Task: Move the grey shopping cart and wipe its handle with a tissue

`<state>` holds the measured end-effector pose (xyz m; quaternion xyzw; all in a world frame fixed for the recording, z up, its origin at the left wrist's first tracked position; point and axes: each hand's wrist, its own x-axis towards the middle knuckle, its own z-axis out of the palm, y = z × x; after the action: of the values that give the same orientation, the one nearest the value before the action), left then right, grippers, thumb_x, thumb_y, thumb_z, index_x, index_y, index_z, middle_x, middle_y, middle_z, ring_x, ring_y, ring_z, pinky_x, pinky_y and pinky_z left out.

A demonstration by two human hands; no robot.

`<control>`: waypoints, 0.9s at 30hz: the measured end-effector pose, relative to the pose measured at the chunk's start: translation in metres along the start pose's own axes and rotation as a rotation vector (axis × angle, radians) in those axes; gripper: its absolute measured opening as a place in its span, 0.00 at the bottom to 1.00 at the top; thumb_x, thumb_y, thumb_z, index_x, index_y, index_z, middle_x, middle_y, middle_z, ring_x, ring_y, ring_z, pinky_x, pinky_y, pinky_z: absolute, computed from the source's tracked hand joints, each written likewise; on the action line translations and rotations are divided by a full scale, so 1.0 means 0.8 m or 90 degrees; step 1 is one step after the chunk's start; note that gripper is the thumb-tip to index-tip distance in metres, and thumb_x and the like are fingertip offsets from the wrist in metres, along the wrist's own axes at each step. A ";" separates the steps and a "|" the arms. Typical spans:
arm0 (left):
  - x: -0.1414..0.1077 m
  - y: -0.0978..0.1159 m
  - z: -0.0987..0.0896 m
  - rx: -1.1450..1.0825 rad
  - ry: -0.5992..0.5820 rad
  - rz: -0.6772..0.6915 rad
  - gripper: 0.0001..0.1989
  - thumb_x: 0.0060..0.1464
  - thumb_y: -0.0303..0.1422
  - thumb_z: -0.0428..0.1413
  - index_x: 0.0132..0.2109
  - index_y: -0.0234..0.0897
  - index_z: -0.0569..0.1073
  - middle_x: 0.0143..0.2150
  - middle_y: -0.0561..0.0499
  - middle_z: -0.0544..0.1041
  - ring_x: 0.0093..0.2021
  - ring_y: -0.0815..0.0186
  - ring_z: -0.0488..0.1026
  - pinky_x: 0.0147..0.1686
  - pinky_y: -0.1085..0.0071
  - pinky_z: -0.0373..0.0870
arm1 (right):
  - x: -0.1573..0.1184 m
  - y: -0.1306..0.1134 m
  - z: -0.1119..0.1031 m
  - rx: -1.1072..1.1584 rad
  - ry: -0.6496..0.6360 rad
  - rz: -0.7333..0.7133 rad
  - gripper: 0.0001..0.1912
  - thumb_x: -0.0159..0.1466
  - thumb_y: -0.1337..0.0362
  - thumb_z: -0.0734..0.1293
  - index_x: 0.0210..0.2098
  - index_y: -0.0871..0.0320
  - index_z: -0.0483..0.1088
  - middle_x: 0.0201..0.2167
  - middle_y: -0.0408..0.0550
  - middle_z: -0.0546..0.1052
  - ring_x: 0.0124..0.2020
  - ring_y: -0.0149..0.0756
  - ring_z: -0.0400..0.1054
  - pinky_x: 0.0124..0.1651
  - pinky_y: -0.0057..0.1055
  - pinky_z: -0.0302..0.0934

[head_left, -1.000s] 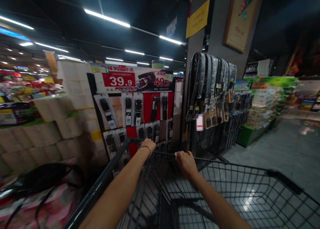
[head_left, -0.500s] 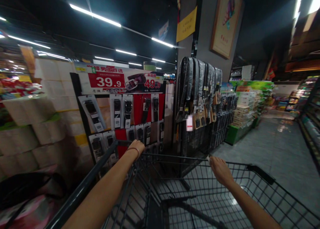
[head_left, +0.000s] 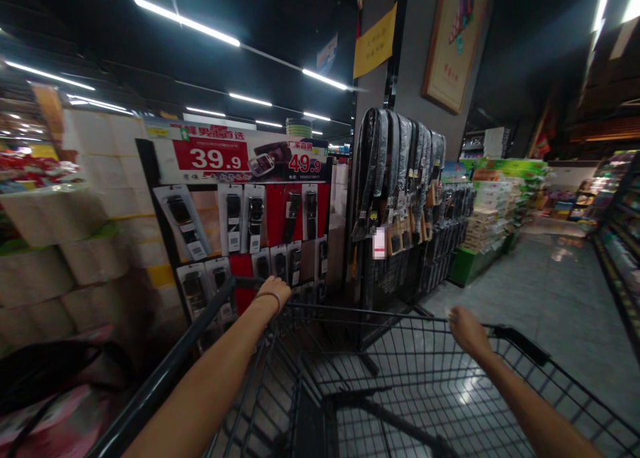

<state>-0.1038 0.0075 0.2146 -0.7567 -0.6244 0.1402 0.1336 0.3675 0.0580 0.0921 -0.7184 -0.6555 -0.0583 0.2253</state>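
Below me stands a black wire shopping cart point(head_left: 380, 378), seen from above, with its basket stretching to the right. My left hand point(head_left: 274, 294), a thin band around its wrist, is closed over the cart's frame near the left corner. My right hand point(head_left: 469, 331) is over the far rim, toward the right corner. Its fingers look curled and slightly blurred; whether they grip the rim or something small is hidden. Packaged belts point(head_left: 233, 219) hang on a display board just beyond my left hand.
A rack of plastic-wrapped belts point(head_left: 395, 158) stands beyond the cart, beside a pillar. Stacked paper rolls point(head_left: 40, 271) and a pink package point(head_left: 60, 418) are on the left. A grey-floored aisle point(head_left: 545, 285) runs off to the right, past stacked goods point(head_left: 490, 205) and shelves.
My right hand has moved right along the cart's far rim, toward the corner. My left hand stays in place on the cart. The view has shifted slightly.
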 end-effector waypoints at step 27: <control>0.008 0.006 0.010 -0.014 -0.014 -0.021 0.09 0.53 0.31 0.54 0.40 0.36 0.78 0.43 0.39 0.79 0.50 0.56 0.71 0.49 0.63 0.60 | -0.098 -0.439 0.055 0.077 0.027 -0.763 0.10 0.64 0.72 0.61 0.40 0.63 0.73 0.42 0.56 0.74 0.47 0.43 0.65 0.49 0.39 0.61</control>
<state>-0.1016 0.0132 0.2052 -0.7460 -0.6399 0.1393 0.1207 0.0076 0.0177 0.1104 -0.2084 -0.9438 -0.1518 0.2068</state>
